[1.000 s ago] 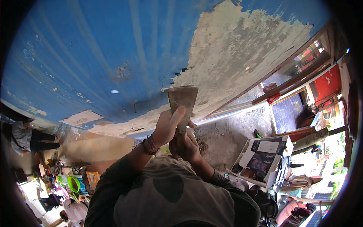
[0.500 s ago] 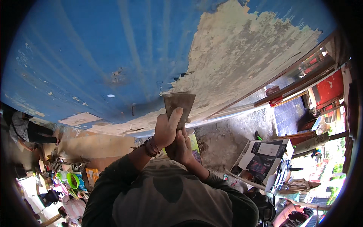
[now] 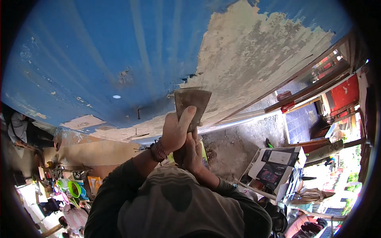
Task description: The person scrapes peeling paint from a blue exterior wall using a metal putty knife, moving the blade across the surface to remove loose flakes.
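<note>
A scraper (image 3: 195, 100) with a wide, flat, dull metal blade points up at the wall, its far edge at the ragged border between blue paint (image 3: 107, 47) and bare grey-white plaster (image 3: 246, 51). My left hand (image 3: 173, 135) is closed round the tool's lower part, thumb laid along the blade. Just below and to the right, my right hand (image 3: 193, 154) grips the handle, most of which is hidden by both hands. Whether the blade's edge touches the wall I cannot tell for certain.
A nail (image 3: 139, 113) sticks out of the blue wall. At right an open carton (image 3: 274, 168) lies on piled goods beside a rough floor (image 3: 230, 148). Far left, another person (image 3: 24, 129) is partly visible near clutter and a green round basket (image 3: 74, 189).
The scraper and both hands have shifted slightly, the blade moving up along the wall and showing broader. My grip is the same. The person at far left has moved a little.
</note>
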The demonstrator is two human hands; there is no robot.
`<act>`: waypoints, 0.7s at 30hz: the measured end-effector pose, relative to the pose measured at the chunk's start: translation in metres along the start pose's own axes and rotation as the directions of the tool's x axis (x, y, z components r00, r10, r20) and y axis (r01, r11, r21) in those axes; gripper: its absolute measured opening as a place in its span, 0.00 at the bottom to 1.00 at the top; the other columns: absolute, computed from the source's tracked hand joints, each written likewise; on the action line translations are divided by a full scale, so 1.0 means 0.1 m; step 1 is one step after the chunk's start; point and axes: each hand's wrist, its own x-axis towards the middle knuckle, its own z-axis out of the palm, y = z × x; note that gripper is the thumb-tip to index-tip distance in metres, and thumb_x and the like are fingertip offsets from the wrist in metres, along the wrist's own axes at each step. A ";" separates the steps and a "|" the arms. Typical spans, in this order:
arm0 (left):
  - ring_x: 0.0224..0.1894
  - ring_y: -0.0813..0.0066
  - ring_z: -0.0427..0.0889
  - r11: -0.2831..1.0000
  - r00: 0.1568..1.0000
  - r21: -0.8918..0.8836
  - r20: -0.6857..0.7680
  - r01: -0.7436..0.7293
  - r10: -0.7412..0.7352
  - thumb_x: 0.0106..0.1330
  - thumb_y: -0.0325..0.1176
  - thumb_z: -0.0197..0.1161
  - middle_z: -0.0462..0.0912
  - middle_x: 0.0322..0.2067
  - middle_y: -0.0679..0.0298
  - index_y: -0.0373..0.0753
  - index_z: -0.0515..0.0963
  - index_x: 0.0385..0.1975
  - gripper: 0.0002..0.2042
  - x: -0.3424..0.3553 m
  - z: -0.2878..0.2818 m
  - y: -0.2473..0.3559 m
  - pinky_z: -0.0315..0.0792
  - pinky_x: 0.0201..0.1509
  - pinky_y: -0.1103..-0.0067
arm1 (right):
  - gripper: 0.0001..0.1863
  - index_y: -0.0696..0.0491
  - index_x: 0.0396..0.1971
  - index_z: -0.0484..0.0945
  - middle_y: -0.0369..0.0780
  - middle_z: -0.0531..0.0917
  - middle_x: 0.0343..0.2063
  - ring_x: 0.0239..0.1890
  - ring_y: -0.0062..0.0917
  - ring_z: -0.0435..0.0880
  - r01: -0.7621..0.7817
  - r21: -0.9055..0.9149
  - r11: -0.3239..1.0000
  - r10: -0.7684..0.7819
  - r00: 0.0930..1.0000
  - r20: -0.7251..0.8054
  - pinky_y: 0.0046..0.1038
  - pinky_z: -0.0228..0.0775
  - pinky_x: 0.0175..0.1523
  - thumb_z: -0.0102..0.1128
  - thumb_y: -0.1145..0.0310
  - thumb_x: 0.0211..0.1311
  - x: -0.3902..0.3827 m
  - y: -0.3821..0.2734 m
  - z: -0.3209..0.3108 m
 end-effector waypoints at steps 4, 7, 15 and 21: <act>0.14 0.80 0.73 0.997 0.999 -0.064 -0.004 0.049 -0.050 0.65 0.46 0.51 0.75 0.15 0.64 0.31 0.75 0.23 0.21 -0.03 0.01 0.05 0.65 0.18 0.83 | 0.15 0.60 0.47 0.62 0.39 0.70 0.35 0.37 0.25 0.70 0.061 -0.017 0.998 -0.063 0.988 -0.143 0.28 0.63 0.39 0.35 0.66 0.68 -0.02 -0.06 0.17; 0.15 0.81 0.73 0.999 1.000 -0.040 -0.012 0.025 -0.025 0.65 0.47 0.50 0.76 0.15 0.63 0.31 0.75 0.23 0.21 0.02 0.03 0.17 0.65 0.19 0.82 | 0.17 0.60 0.51 0.60 0.38 0.71 0.39 0.39 0.22 0.69 -0.065 0.223 0.973 0.078 0.996 -0.053 0.23 0.62 0.42 0.36 0.65 0.68 0.05 -0.33 0.29; 0.18 0.82 0.73 0.999 0.996 0.029 -0.071 -0.042 0.044 0.65 0.46 0.50 0.75 0.16 0.66 0.31 0.75 0.26 0.21 0.04 0.04 0.07 0.65 0.22 0.82 | 0.21 0.55 0.57 0.57 0.33 0.71 0.38 0.36 0.13 0.67 -0.166 0.200 0.966 0.169 0.986 -0.001 0.15 0.61 0.38 0.38 0.62 0.68 -0.02 -0.27 0.11; 0.14 0.80 0.72 0.987 0.983 0.042 -0.098 -0.154 0.158 0.65 0.45 0.51 0.76 0.18 0.64 0.31 0.75 0.25 0.20 0.01 0.08 -0.03 0.64 0.18 0.82 | 0.23 0.59 0.57 0.54 0.37 0.73 0.36 0.40 0.15 0.70 0.057 -0.356 0.933 -0.080 0.995 -0.052 0.17 0.62 0.44 0.36 0.61 0.69 -0.03 -0.23 0.10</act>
